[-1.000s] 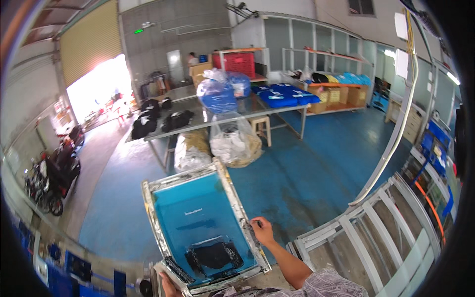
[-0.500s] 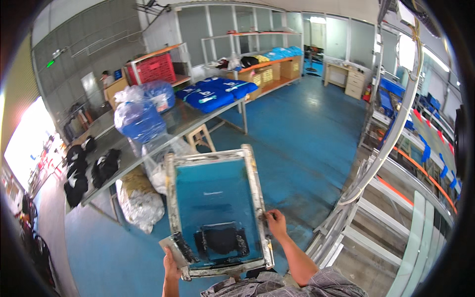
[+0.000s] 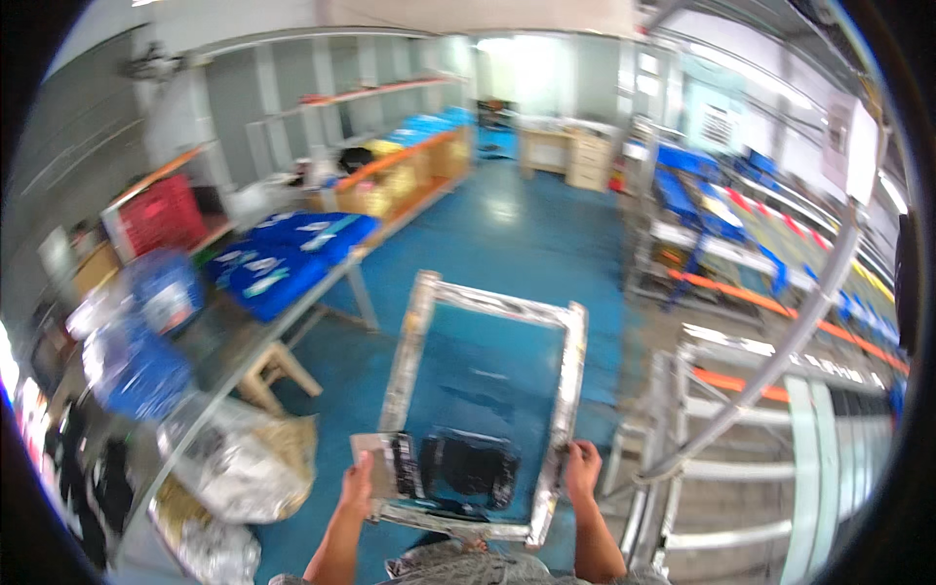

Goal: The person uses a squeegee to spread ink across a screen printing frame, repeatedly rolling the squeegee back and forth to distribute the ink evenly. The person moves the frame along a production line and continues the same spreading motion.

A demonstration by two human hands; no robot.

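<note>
A screen printing frame [image 3: 574, 361] with translucent teal mesh is held out in front of me, a black ink patch [image 3: 466, 468] on its lower part. My left hand [image 3: 358, 473] is closed on a flat, pale squeegee [image 3: 375, 460] with an ink-smeared dark edge, lying against the frame's lower-left corner. My right hand [image 3: 583, 466] is closed on the frame's right side rail.
Left: a table [image 3: 302, 299] bears blue folded garments [image 3: 283, 253] and wrapped bundles [image 3: 132, 356], with bags [image 3: 239, 458] below and a wooden stool [image 3: 263, 370]. Right: metal racks [image 3: 731, 468], a curved pole [image 3: 799, 351], printing benches [image 3: 721, 239]. Ahead: a desk [image 3: 585, 156] across the blue floor.
The view has swung rightward, moving the table left and bringing the desk and benches toward the middle. The frame, still in both hands, has turned along with me, now slightly right of centre.
</note>
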